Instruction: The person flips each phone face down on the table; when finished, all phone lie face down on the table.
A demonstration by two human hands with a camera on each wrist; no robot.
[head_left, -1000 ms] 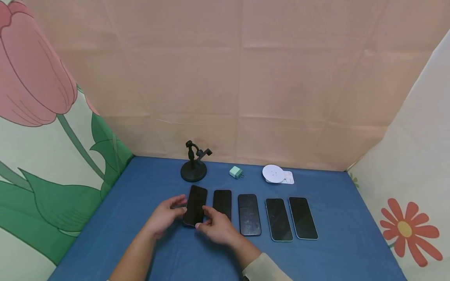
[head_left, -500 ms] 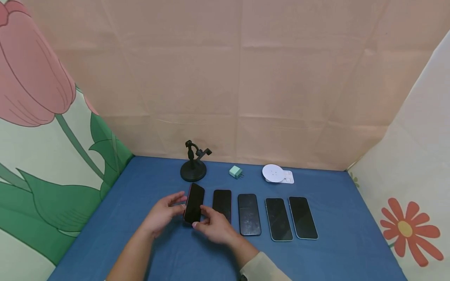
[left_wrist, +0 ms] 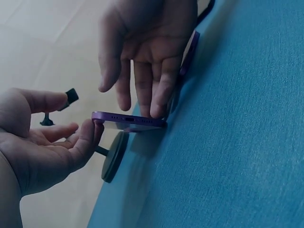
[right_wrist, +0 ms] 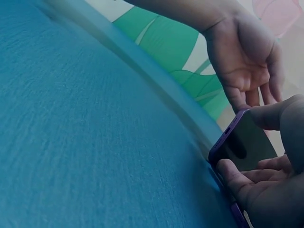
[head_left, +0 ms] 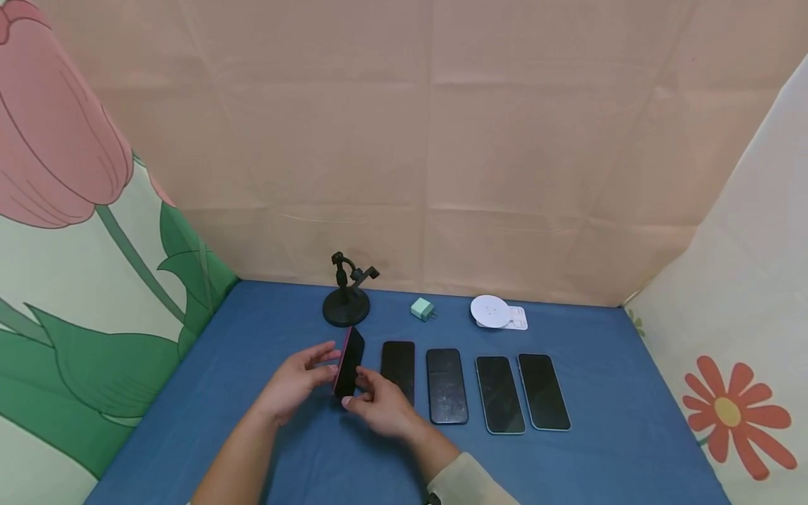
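- purple-edged phone [head_left: 350,363]: it stands tipped up on a long edge at the left end of the row, its dark screen turned toward the right hand, between the two hands.
- left hand [head_left: 297,384]: fingers loosely spread and relaxed, at the phone's left side, with a fingertip touching it near the raised edge.
- right hand [head_left: 385,403]: thumb and fingers set apart at the phone's near end, fingertips touching its lower side; i cannot tell whether the thumb presses on it.
- second phone [head_left: 398,365]: flat, just right of the tipped one, partly behind the right hand.
- third phone [head_left: 447,386], fourth phone [head_left: 501,395] and fifth phone [head_left: 544,391]: flat, farther right.
- black stand [head_left: 346,307], mint plug [head_left: 422,308] and white disc [head_left: 490,311]: along the far side of the blue cloth [head_left: 600,463].
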